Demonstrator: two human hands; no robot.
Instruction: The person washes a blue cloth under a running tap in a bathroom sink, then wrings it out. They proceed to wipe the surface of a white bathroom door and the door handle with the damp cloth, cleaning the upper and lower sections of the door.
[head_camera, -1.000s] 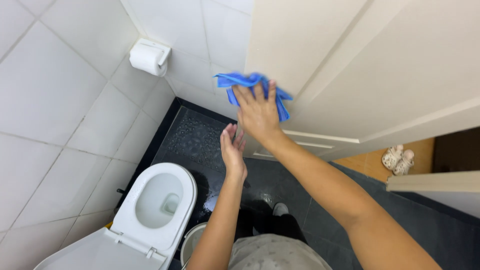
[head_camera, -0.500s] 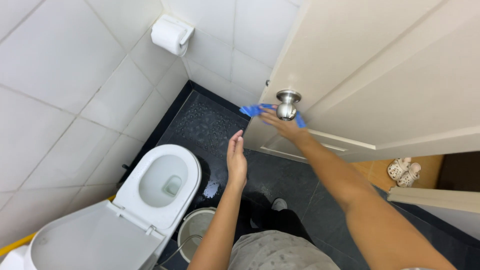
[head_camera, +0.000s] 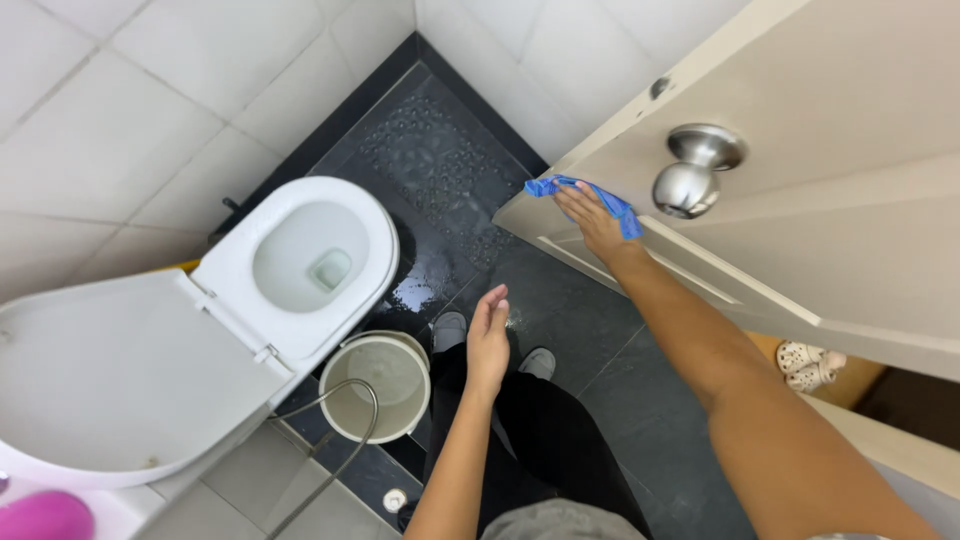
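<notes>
At the far left, a pink rounded object (head_camera: 45, 515) pokes into view at the bottom corner, beside the raised white toilet lid (head_camera: 110, 370). Next to it the toilet bowl (head_camera: 305, 255) stands open against the white wall tiles (head_camera: 120, 110). Just right of the bowl, a pale bucket (head_camera: 375, 385) sits on the dark floor (head_camera: 440, 190), with a thin hose (head_camera: 340, 440) curling over its rim. Wet patches shine on the floor near the bucket.

Towards the middle, the person's left hand (head_camera: 488, 340) hovers empty above their grey shoes (head_camera: 450, 328), its fingers straight and held close together, touching nothing.

Further right, the right hand (head_camera: 597, 222) reaches out flat against the lower part of the cream door (head_camera: 850, 250), its fingers spread and pressing a blue cloth (head_camera: 580, 192) onto the door's surface near its edge. The cloth lies just left of and below the round metal doorknob (head_camera: 695, 170), not touching it. Beyond the door, at the near right, a pair of pale sandals (head_camera: 808, 362) lies on an orange-brown floor.
</notes>
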